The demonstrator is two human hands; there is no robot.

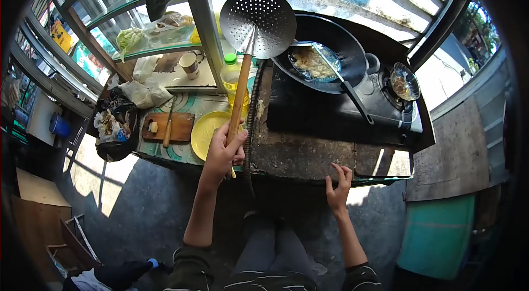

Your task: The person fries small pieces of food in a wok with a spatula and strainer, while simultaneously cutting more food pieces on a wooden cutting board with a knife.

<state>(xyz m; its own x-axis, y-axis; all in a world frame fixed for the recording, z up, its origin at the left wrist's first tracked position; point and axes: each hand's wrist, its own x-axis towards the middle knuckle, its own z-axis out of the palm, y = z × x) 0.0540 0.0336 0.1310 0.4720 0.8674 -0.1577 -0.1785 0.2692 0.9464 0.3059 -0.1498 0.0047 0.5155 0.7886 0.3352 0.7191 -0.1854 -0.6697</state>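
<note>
My left hand (226, 149) is wrapped round the wooden handle of a skimmer (259, 22), whose round perforated metal head is raised near the wok. Below that hand lies a yellow plate (205, 132), partly covered by it. My right hand (339, 186) holds nothing, its fingers apart and slightly bent, near the front edge of the counter (308, 154). A black wok (346, 43) stands on the stove with food frying in bubbling oil (315, 63). A spatula (352, 97) rests in the wok, its black handle hanging over the rim towards me.
A cutting board (184, 125) with a knife (168, 128), an oil bottle (230, 75) and a black rubbish bag (117, 125) are on the left. A paper cup (189, 65) stands behind. A glass dish (405, 82) sits on the right burner (390, 91).
</note>
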